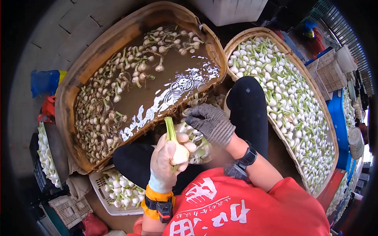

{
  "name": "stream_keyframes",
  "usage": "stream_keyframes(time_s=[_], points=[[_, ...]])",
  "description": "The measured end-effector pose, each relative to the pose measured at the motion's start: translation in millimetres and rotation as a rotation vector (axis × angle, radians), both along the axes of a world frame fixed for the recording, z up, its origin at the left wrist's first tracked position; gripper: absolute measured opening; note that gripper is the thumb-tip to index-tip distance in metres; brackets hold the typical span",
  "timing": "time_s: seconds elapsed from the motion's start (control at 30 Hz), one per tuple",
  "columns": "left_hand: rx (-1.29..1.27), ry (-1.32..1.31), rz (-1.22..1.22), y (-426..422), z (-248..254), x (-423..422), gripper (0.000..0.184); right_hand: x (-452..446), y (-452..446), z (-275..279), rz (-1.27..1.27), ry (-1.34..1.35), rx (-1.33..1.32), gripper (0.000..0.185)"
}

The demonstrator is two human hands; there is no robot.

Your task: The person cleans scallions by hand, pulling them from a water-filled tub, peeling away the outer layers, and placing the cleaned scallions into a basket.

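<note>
At upper left, the big tub [66, 100], with muddy bulbs [98, 122] in brown water [157, 92]. At right, a second tub [241, 37], full of white bulbs [291, 106]. At lower left, a basket [99, 184] of more white bulbs [122, 190]. Near centre, a pale heap [201, 151], partly hidden behind both hands. Just above it, the dark-gloved right hand [210, 124]: fingers bent, tips close together; cannot tell whether anything sits between them. Lower and to the left, the white-gloved left hand [169, 153]: fingers closed around the bulb [180, 155], near the centre of the frame, green stem [170, 128] pointing up.

Best, in all likelihood, to grip the round body firmly enough to prevent twisting, yet without bruising. Leave the stem exposed, giving the right hand room. Work over the heap, away from the water, and turn the bulb to see every side.
</note>
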State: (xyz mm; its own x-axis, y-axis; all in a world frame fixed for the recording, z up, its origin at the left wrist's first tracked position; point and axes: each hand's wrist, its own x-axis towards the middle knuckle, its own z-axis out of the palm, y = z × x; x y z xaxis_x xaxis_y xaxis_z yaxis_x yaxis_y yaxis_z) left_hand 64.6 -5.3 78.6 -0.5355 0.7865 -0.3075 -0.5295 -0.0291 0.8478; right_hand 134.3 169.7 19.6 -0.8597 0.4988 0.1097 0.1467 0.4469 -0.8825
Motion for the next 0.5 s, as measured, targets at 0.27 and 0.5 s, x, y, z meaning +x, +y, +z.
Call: stream_keyframes(time_s=[0.27,0.5], points=[[-0.295,0.434,-0.023,4,-37,-12,0.025,-12,-8,55,0.139,-0.199,-0.172,0.034],[0.082,-0.143,0.302,3,-49,-65,0.036,4,-4,39,-0.127,0.207,-0.185,0.019]])
